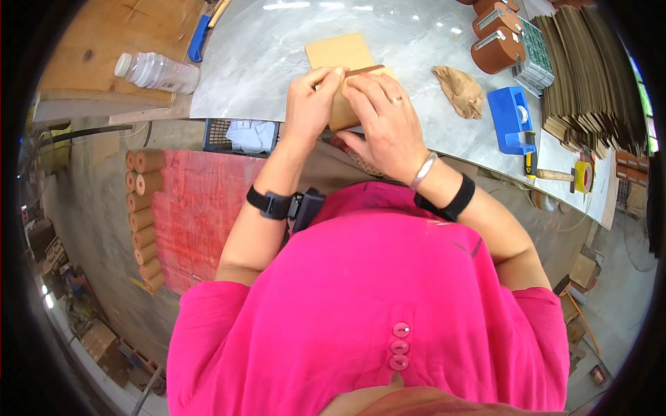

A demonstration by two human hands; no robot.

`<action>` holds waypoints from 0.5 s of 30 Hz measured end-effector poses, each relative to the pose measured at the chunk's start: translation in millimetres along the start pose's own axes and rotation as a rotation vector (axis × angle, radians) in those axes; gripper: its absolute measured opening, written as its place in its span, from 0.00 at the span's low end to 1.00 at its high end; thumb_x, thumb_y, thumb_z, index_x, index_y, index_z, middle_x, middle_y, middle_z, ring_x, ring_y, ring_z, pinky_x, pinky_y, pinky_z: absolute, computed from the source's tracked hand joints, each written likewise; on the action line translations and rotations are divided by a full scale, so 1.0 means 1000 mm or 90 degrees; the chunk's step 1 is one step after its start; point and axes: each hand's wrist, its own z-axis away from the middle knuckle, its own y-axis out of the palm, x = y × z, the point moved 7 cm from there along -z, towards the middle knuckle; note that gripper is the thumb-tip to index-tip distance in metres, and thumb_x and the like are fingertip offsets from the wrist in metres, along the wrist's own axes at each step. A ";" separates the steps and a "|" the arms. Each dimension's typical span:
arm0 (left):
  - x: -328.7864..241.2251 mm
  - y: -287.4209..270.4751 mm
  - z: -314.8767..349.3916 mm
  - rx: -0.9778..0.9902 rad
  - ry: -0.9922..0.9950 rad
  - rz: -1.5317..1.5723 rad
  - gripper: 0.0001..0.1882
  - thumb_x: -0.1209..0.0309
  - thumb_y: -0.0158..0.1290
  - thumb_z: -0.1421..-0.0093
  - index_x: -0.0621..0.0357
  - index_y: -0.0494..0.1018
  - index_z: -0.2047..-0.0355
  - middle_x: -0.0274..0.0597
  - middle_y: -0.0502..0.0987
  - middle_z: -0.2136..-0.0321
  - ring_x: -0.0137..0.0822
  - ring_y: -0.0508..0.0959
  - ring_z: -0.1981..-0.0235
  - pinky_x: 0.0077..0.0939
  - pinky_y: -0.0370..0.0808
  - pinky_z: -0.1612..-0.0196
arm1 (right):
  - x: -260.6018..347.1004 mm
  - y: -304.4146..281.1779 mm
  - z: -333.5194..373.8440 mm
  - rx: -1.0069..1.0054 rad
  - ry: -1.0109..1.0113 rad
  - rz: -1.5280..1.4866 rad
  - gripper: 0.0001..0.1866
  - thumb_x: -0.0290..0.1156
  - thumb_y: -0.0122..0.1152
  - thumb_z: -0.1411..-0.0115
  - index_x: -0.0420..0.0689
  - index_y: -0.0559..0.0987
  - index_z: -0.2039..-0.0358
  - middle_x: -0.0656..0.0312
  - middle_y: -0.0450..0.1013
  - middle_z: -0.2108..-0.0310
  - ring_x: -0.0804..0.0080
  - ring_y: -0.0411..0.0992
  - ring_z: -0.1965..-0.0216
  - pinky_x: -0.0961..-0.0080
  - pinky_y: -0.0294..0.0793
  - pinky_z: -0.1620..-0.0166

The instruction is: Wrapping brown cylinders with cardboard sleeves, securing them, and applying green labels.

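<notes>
Close to the near edge of the grey table [243, 83], my two hands meet on a piece of brown paper or thin card [342, 114]. My left hand [310, 104] pinches its upper left part between thumb and fingers. My right hand [388, 121] has its fingers bent over the upper right part, the thumb lower down. A dark brown strip or edge [365, 70] shows just above the fingertips; I cannot tell whether it belongs to the same piece. Just beyond my hands a flat tan sheet [340, 52] lies on the table.
Crumpled brown paper [460, 91], a blue tape dispenser [508, 119], a hammer [555, 175] and stacked cardboard [586, 76] occupy the right. Brown cylinders [498, 48] stand farther back. Leftward are a plastic bottle [158, 73], a blue-handled tool [199, 38] and a basket [239, 136] below table level.
</notes>
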 end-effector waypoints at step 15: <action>0.010 -0.031 0.037 -0.108 -0.070 0.239 0.22 0.62 0.54 0.32 0.68 0.71 0.46 0.50 0.76 0.48 0.40 0.76 0.47 0.35 0.71 0.43 | -0.132 0.079 -0.107 0.491 0.249 -0.131 0.54 0.79 0.63 0.60 0.34 0.84 0.57 0.41 0.79 0.57 0.53 0.77 0.51 0.64 0.76 0.50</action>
